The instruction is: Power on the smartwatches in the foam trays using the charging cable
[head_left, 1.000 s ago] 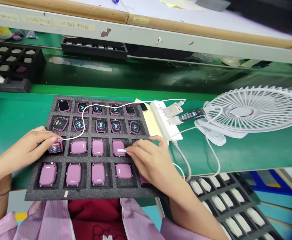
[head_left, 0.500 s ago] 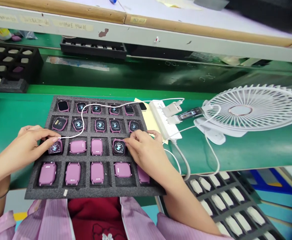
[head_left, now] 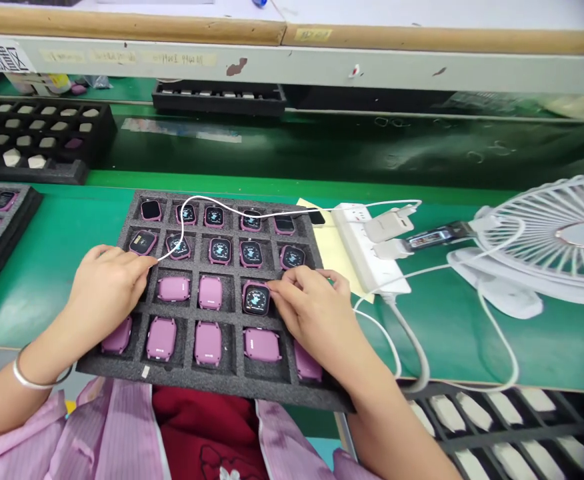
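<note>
Left hand (head_left: 107,288) over foam tray (head_left: 272,393), right hand (head_left: 312,310) at lit smartwatch (head_left: 256,298)

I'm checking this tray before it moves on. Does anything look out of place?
One watch in the third row lies screen-up, unlike the pink-backed watch beside it, which lies face-down. A white cable also runs across the top rows of the foam tray.

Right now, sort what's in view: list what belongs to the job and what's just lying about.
Job:
left hand, by the white cable
right hand, fingers on a watch
foam tray of watches
charger and power strip, likely feeding the cable

Lying about:
fan
black tray of white pieces
</note>
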{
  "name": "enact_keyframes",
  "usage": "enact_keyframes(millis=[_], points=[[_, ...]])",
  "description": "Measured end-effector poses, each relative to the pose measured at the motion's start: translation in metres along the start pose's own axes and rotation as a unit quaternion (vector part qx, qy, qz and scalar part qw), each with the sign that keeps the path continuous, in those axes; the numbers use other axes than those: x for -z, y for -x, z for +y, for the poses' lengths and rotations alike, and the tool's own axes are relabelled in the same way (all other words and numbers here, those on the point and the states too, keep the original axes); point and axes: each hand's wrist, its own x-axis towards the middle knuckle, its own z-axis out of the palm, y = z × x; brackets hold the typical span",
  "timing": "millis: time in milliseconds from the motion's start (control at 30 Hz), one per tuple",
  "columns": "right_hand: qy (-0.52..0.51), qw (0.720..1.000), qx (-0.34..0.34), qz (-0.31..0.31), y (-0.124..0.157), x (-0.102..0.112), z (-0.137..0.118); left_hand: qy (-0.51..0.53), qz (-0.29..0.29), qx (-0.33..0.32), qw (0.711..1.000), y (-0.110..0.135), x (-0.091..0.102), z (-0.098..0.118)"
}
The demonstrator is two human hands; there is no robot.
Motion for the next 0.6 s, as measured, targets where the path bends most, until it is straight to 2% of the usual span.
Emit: enact_keyframes(millis=[100, 200, 300, 400, 500, 600], points=[[-0.005, 1.000, -0.001, -0.005, 0.000, 0.001, 0.000, -0.016, -0.036, -0.005, 0.999, -0.004, 0.005, -0.005], [-0.004, 1.000, -0.008, 0.000, 0.000, 0.002, -0.001, 0.004, 0.021, -0.012, 1.000, -0.006, 0.010, -0.006], [0.011, 1.000, -0.013, -0.002, 0.000, 0.001, -0.003, 0.090, 0.051, -0.087, 0.991, -0.005, 0.007, 0.003], [0.021, 1.000, -0.014, -0.005, 0.000, 0.000, -0.003, 0.111, 0.017, -0.178, 0.978, -0.009, 0.001, 0.015], [0.016, 1.000, -0.012, 0.000, 0.000, 0.000, -0.003, 0.030, -0.035, -0.197, 0.979, -0.022, 0.002, 0.025], [0.003, 1.000, -0.012, 0.003, 0.001, 0.000, -0.003, -0.030, -0.121, -0.210, 0.970, -0.041, 0.013, 0.031]])
